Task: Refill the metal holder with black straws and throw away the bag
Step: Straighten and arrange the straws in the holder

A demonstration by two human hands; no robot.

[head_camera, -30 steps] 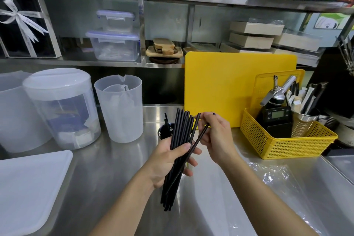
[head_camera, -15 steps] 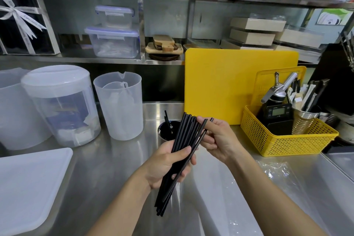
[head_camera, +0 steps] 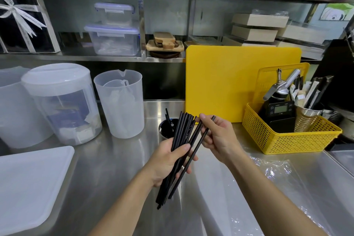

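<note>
Your left hand (head_camera: 168, 161) clamped round black straws (head_camera: 177, 151), your right hand (head_camera: 216, 136) pinching one straw (head_camera: 193, 153) alongside, metal holder (head_camera: 167, 129) just beyond both hands

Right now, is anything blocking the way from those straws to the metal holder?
Nothing visible does. The straws in the left hand sit just in front of the holder, whose open top has only a few straws inside.

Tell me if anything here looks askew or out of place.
One black straw, pinched by the right hand, angles away from the bundle in the left hand. The empty plastic bag lies crumpled on the counter.
</note>
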